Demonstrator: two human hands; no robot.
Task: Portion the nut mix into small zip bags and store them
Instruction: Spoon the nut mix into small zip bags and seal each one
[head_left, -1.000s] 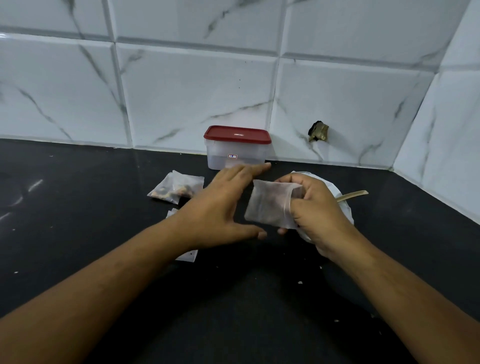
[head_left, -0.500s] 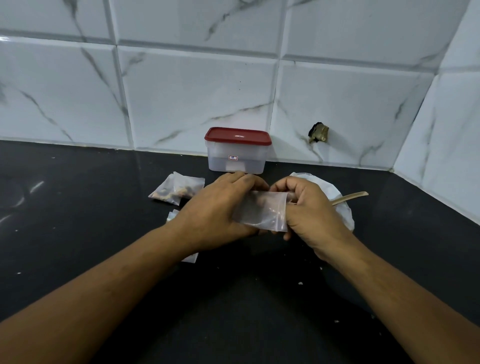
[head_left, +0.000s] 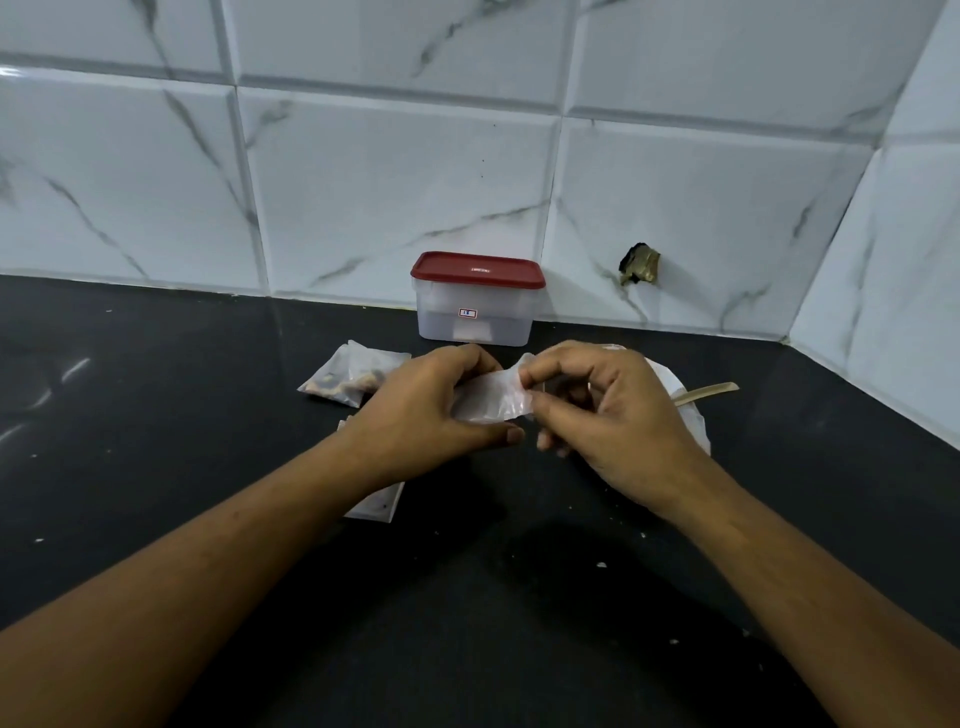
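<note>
1. A black counter (head_left: 467, 649) is seen nearest, with a few pale crumbs on it.
2. A flat small bag (head_left: 383, 506) is laid on the counter and is partly hidden under the left forearm.
3. A clear zip bag (head_left: 491, 402) is held in the middle, just above the counter, between both hands.
4. The bag's left end is gripped by the left hand (head_left: 426, 410). The fingers are bent over the top and the thumb is pressed in below.
5. The bag's right end is pinched by the right hand (head_left: 618, 421) between the thumb and first finger. The other fingers are loosely bent.
6. The bag's long side is turned left to right and is kept nearly level. Which end is the mouth cannot be told.
7. A filled bag (head_left: 353, 379) with nuts inside is laid on the counter just behind the left hand.
8. A white dish (head_left: 688, 415) is mostly hidden behind the right hand. A wooden handle (head_left: 709, 391) is pointed out of it to the right.
9. A clear box (head_left: 475, 322) with its red lid on is stood farthest back, against the tiled wall (head_left: 389, 171).
</note>
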